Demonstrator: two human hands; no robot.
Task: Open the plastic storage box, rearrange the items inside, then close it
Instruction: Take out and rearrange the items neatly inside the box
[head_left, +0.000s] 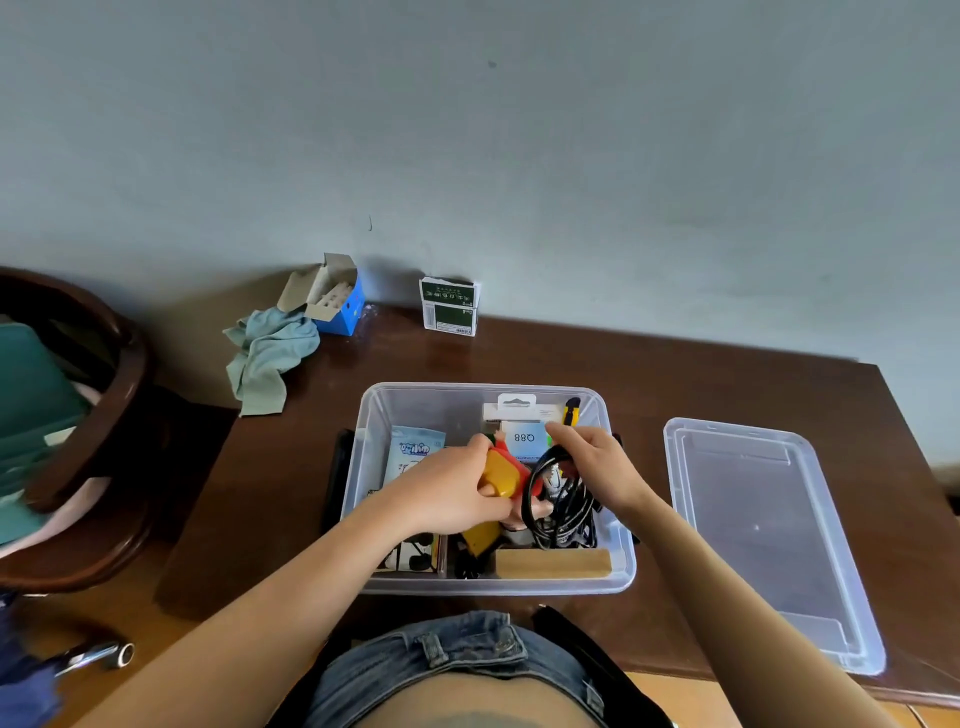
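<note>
Box (621, 566) open, lid (769, 535) right of box. Left hand (457, 488) grips yellow toy (501, 475); right hand (597, 467) pinches black cable (563, 504). Risk: cable loops snag toy, drag items out.

I observe the clear plastic storage box (363, 467) standing open on the dark wooden table (675, 374), its lid (769, 540) lying flat to the right, apart from it. The left hand (447, 493) grips a yellow item (501, 475) over the box's middle. The right hand (597, 467) holds a coiled black cable (563, 506) just beside it. Inside I note a white card marked Q88 (524, 439), a blue sachet (413, 454) and a wooden block (553, 564) (along the near wall). A crumpled cloth (265, 358) hangs over the table's far left corner.
</note>
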